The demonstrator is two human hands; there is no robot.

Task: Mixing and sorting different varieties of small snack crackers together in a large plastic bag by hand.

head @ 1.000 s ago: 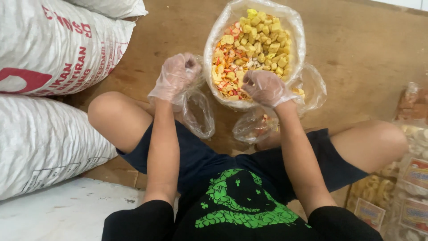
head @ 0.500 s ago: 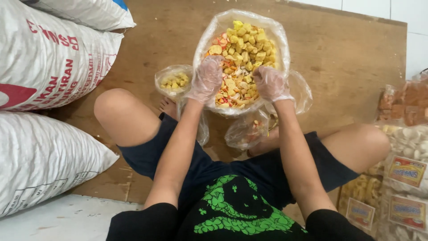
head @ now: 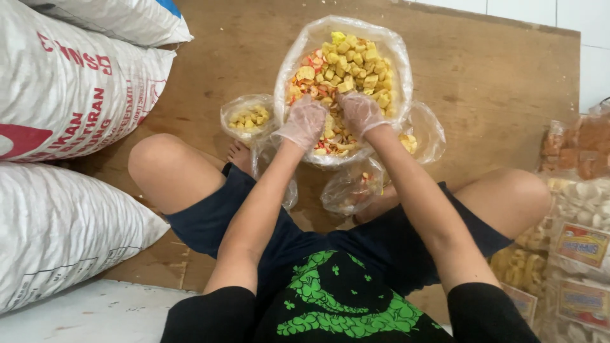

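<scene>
Both gloved hands are in the big bag of snack pieces (head: pixel 346 70) on the wooden floor (head: pixel 495 82): left hand (head: pixel 304 122) and right hand (head: pixel 359 112) curled on pieces, grip probably loose. One small bag (head: pixel 249 117) part-filled; other small bags (head: pixel 352 187) nearly empty, big bag mostly full.

Views: one only, a head-worn camera; no second view shares the scene.
Position: above the seated person, at head height.
Direction: steeply downward and forward, over the black shirt (head: pixel 337 298) and both forearms.
Nearness: close; knees fill the middle, the big snack bag (head: pixel 346 38) sits near the top centre.
Edges: white sacks (head: pixel 57 101) at left, packaged snacks (head: pixel 578 222) at right, wooden board (head: pixel 495 95) beneath.
</scene>
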